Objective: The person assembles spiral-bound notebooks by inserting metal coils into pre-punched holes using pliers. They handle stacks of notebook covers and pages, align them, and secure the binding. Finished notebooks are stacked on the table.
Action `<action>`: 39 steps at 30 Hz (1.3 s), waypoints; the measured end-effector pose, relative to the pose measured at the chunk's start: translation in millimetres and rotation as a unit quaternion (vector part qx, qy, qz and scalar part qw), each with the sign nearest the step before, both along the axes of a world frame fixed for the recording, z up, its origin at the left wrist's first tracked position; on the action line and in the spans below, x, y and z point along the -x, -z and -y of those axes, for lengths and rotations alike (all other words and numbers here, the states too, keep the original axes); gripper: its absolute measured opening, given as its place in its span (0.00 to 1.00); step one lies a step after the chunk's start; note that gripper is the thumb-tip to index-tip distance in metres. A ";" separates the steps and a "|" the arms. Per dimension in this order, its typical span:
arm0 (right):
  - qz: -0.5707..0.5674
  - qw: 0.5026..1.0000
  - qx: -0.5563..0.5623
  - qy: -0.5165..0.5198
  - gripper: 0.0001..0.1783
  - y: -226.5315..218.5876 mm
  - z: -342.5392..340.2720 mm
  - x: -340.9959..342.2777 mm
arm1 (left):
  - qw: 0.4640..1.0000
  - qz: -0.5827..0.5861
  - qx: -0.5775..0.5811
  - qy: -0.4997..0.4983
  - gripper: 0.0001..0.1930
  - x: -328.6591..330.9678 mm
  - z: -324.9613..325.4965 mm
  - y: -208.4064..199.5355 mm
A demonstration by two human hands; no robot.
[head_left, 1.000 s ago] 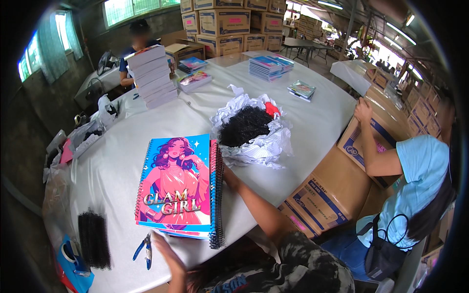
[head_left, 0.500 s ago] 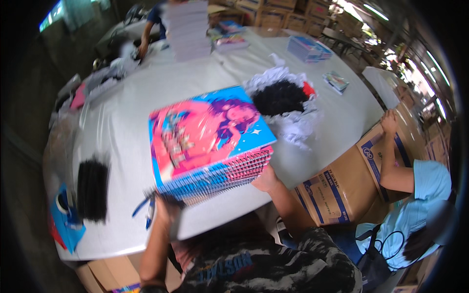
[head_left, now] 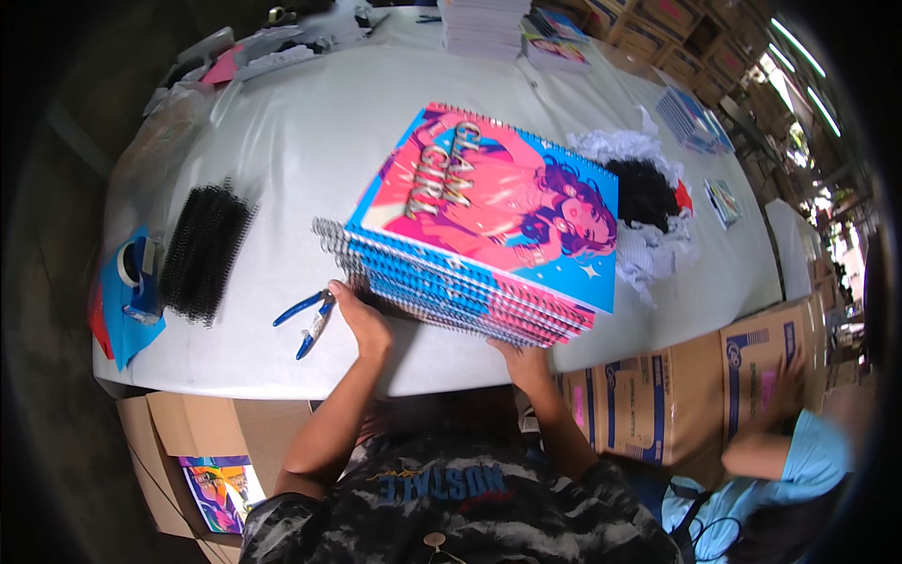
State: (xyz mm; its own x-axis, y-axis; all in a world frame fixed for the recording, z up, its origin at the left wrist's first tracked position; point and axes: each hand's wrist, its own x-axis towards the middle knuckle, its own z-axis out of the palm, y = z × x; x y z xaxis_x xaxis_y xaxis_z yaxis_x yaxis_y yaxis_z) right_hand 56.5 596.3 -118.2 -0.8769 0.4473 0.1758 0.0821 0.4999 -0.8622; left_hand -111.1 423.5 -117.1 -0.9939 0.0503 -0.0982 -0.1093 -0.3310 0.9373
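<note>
A thick stack of spiral notebooks [head_left: 507, 202] with pink and blue covers sits tilted at the middle of the table, coil edges showing along its side. My left hand [head_left: 362, 320] grips the stack's near left corner, its fingers partly hidden beneath. At the near right edge, my right hand [head_left: 521, 362] holds the stack from below, with most fingers out of sight. Blue-handled pliers [head_left: 312, 324] lie on the table just beside my left hand. Farther left is a bundle of black spiral coils [head_left: 205, 252].
A blue tape dispenser [head_left: 141, 282] stands at the left edge. Black and white scraps [head_left: 644, 193] lie behind the stack at right. A person in a light blue shirt [head_left: 742, 489] works by cardboard boxes [head_left: 648, 399] at the right. An open carton [head_left: 197, 418] sits below the table's left side.
The notebook stack has turned clockwise between my hands. My view has shifted, so the pliers now show fully beside my left hand. The person at the right has lowered their arm.
</note>
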 end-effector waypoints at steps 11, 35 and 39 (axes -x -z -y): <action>-0.018 0.999 -0.029 -0.002 0.21 4.9 -12.1 -5.4 | 0.991 -0.124 -0.057 0.007 0.33 -14.2 -4.6 6.4; -0.401 0.886 0.138 0.186 0.40 25.0 37.9 43.1 | 0.961 -0.224 0.120 -0.108 0.28 12.8 -16.1 -21.0; -0.394 0.897 0.060 0.193 0.46 -18.2 30.6 36.0 | 0.944 -0.269 0.137 -0.134 0.29 27.1 -0.7 -5.7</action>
State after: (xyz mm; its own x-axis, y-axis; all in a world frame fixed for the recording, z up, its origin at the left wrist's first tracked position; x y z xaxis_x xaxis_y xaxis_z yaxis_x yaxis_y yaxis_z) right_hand 20.5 565.6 -100.0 -0.2783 0.7481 0.6024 -0.4293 0.4642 -0.7748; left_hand -138.1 424.2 -111.4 -0.8770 -0.1632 0.4518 0.4604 -0.0169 0.8875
